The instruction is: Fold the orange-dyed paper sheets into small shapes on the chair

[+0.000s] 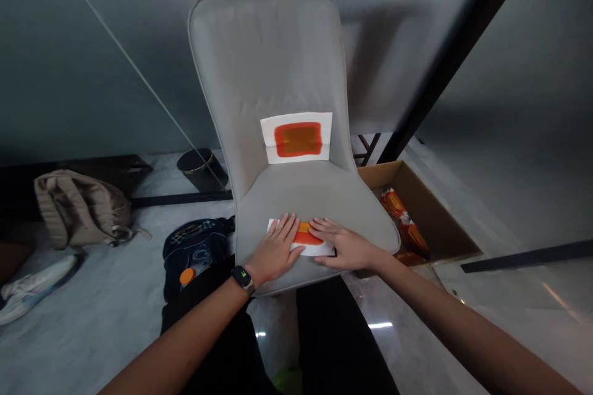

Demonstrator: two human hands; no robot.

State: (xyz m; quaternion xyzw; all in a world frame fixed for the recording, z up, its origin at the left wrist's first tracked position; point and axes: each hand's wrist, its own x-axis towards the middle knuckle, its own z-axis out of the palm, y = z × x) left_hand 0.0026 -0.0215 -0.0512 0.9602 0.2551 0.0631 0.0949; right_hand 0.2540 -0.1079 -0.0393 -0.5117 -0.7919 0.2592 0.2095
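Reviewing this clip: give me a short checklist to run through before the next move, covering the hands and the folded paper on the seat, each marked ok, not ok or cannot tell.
1. Left hand and right hand both flat on the folded paper: ok.
2. Folded paper lying on the chair seat: ok.
3. Paper's edges lined up: cannot tell, the hands cover much of them.
4. White sheet with an orange square resting against the chair back: ok.
5. Cardboard box beside the chair, apart from both hands: ok.
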